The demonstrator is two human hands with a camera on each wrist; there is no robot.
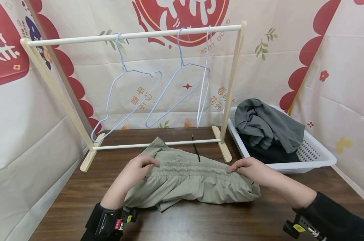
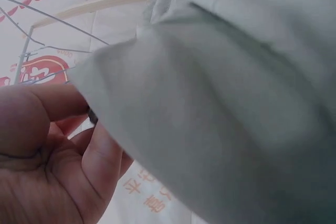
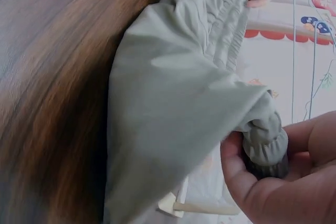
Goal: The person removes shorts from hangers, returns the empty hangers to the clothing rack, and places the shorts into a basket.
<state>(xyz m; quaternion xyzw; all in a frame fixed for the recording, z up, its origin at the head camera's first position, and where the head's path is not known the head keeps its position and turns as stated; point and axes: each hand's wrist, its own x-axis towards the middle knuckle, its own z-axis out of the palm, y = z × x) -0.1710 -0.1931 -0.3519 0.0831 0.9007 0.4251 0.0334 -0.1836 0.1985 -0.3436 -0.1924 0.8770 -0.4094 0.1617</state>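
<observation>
Light green elastic-waist pants [image 1: 197, 184] lie bunched on the brown table, their gathered waistband facing up toward the rack. At the waistband's left end my left hand [image 1: 141, 169] pinches the cloth between thumb and fingers. My right hand [image 1: 251, 169] grips the other end, and the right wrist view shows its thumb and fingers curled round the gathered band. A dark drawcord [image 1: 195, 149] sticks up behind the middle of the waistband. In the left wrist view, a fold of the green cloth [image 2: 184, 108] hides part of the left hand's fingertips.
Behind the pants stands a wooden rack [image 1: 133, 35] with two blue hangers [image 1: 109, 93] and a white hanger [image 1: 202, 90] on its top bar. A white basket [image 1: 317, 157] at the right holds a grey garment [image 1: 266, 124] and a black garment [image 1: 266, 152]. Printed cloth walls surround the table.
</observation>
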